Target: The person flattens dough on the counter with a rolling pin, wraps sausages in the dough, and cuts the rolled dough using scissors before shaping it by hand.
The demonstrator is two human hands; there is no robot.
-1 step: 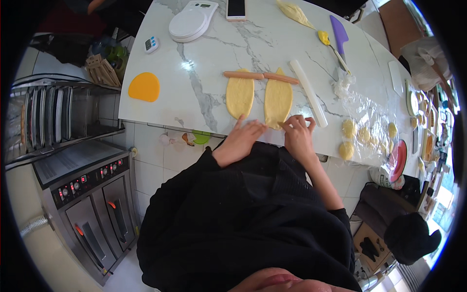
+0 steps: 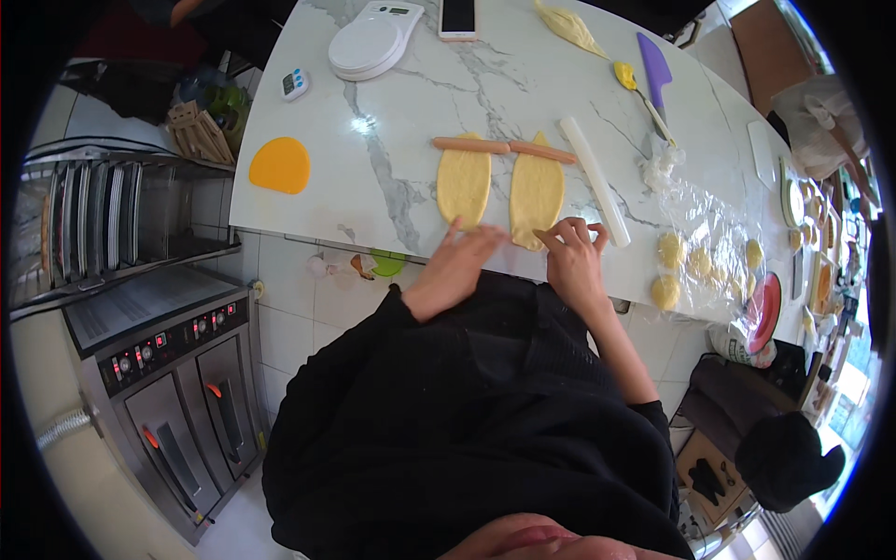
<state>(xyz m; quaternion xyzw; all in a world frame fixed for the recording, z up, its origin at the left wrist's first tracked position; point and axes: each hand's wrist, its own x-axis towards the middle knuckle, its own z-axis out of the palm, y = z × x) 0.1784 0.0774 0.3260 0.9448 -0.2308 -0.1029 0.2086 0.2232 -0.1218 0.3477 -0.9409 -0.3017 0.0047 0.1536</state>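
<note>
Two flattened yellow dough ovals lie side by side on the marble table before me, the left dough and the right dough. Across their far ends rest two sausages, the left sausage and the right sausage. My right hand has curled fingers pinching the near right corner of the right dough. My left hand has its fingers stretched out and apart, by the near end of the left dough; the fingertips are slightly blurred. A white rolling pin lies right of the right dough.
Dough balls sit under clear plastic film at the right. An orange scraper, timer, kitchen scale and phone are leftward and far. A purple spatula, brush and piping bag lie far right.
My left fingers have shifted slightly and are more blurred. My right hand stays at the right dough's near end. The whole view has moved very slightly.
</note>
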